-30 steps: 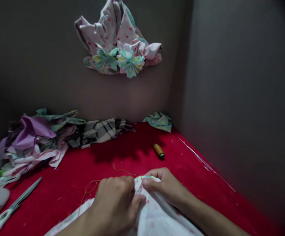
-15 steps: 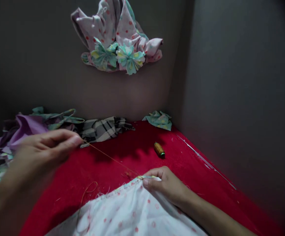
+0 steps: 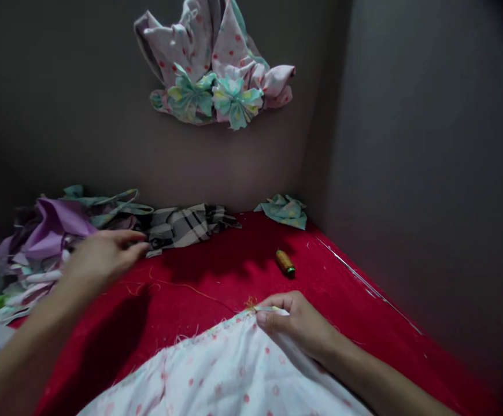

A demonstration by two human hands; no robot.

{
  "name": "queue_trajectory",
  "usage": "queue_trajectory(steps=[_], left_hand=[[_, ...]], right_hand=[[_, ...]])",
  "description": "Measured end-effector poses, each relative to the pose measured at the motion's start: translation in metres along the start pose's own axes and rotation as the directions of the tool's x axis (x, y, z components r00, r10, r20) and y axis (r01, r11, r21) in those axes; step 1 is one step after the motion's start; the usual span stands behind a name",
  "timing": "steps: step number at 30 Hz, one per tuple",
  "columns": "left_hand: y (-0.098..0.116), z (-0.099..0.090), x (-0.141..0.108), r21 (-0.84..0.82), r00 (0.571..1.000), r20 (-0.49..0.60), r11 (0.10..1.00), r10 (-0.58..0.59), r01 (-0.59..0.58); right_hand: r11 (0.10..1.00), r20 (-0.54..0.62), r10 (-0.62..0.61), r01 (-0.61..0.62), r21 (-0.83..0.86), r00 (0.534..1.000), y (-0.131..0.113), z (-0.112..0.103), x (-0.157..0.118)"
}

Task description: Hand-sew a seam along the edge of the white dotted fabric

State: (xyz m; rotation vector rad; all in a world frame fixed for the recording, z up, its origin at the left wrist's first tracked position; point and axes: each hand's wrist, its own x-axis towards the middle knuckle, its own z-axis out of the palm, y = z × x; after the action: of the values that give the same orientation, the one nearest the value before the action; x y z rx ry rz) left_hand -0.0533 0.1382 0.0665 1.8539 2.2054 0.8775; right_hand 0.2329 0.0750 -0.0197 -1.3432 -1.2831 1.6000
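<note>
Between the thumb and fingers of my right hand (image 3: 297, 320) is the gathered edge of a white cloth with red dots (image 3: 234, 370). Loose fibres fringe that edge, and a small tuft of orange thread (image 3: 250, 306) sticks up by my fingertips. From the tuft a thin orange thread (image 3: 191, 287) runs slack to the left over the red surface. My left hand (image 3: 110, 254) hovers at the left, its thumb and index finger a little apart with nothing visible between them. Beyond my right hand lies a spool of golden thread (image 3: 285, 263).
A dotted garment with mint fabric flowers (image 3: 236, 101) hangs on the wall. Mixed cloth, including a purple piece (image 3: 54, 225), is heaped at left beside black-and-white plaid fabric (image 3: 182, 225). A mint scrap (image 3: 284, 211) rests in the corner. Thin rods (image 3: 364, 280) lie along the right wall.
The thread, taut from my left fingers before, now lies loose on the red surface. My left fingers have parted. My right hand keeps its hold on the cloth.
</note>
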Motion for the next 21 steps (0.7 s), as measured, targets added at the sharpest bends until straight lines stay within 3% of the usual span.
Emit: queue_trajectory(steps=[1,3,7,9,10,13,17,19,21], left_hand=[[0.017,0.014,-0.012,-0.126,0.972,0.218,0.99,0.09,-0.063],[0.042,0.041,-0.038,-0.26,0.875,0.428,0.958,0.225,-0.119],[0.056,0.08,-0.069,-0.407,0.624,0.702,0.912,0.344,-0.045],[0.053,0.087,-0.071,-0.44,0.558,0.751,0.898,0.354,0.023],[0.051,0.086,-0.069,-0.447,0.57,0.744,0.894,0.347,0.04],[0.054,0.072,-0.063,-0.485,0.687,0.661,0.87,0.301,0.086],[0.066,0.031,-0.06,-0.595,0.814,0.552,0.77,0.183,0.231],[0.062,0.007,-0.058,-0.649,0.891,0.435,0.732,0.133,0.207],[0.049,-0.014,-0.053,-0.61,0.972,0.232,0.785,0.044,0.109]], right_hand=[[1.0,0.004,0.0,0.0,-0.001,1.0,0.0,0.0,0.0],[1.0,0.005,0.013,-0.013,0.004,1.0,-0.001,0.0,0.0],[1.0,0.009,0.023,-0.023,0.02,1.0,-0.003,0.001,-0.001],[1.0,0.009,0.018,-0.018,0.017,1.0,-0.003,0.001,-0.001],[1.0,0.007,0.018,-0.018,0.01,1.0,-0.002,0.001,-0.001],[1.0,-0.015,0.027,-0.027,-0.01,1.0,-0.002,0.001,-0.001],[0.999,-0.029,0.032,-0.032,-0.023,0.999,-0.001,0.002,-0.001],[0.999,-0.027,0.016,-0.017,-0.034,1.0,0.0,0.002,-0.001],[0.999,-0.021,0.002,-0.003,-0.04,1.0,0.001,0.002,-0.001]])
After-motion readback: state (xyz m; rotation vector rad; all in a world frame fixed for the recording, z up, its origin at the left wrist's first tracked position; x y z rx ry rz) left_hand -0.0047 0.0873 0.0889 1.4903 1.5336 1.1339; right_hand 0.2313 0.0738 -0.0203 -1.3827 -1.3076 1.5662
